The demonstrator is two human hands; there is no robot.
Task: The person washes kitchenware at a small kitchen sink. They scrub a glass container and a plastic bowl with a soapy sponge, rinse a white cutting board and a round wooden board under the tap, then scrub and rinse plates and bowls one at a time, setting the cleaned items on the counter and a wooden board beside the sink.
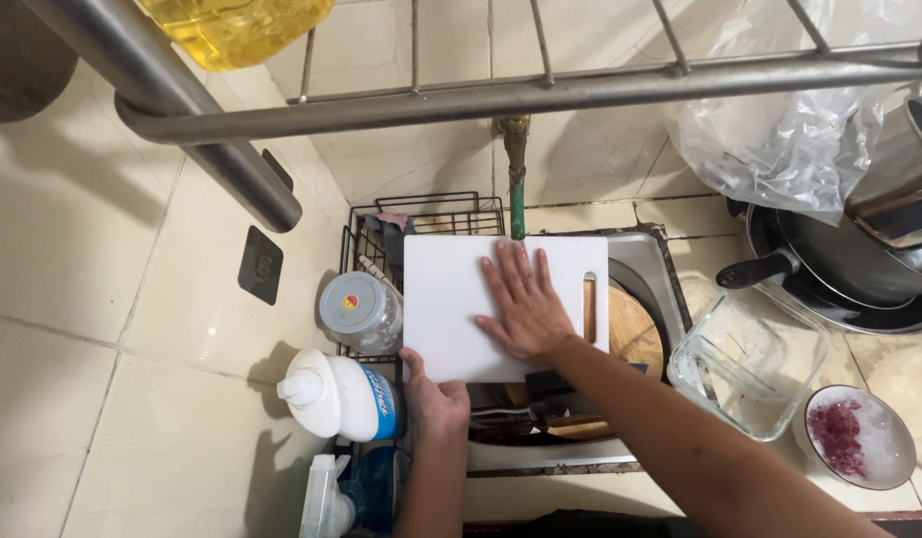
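White cutting board (446,299) over sink, right hand (526,309) flat on top (fingers spread), left hand (433,399) gripping its near edge

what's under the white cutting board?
White cutting board lies over the sink. Past its right edge a round wooden board shows; below its near edge, dark utensils. The rest beneath is covered.

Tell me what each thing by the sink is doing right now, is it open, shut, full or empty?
White cutting board: held flat over the sink.
Left hand: gripping the board's near edge.
Right hand: pressed flat on the board.
Glass container: open, empty.
Small bowl: holds purple-red bits.
White bottle: cap on, lying on its side.
Clear jar: lid shut.
Black pan: another pot is stacked in it.
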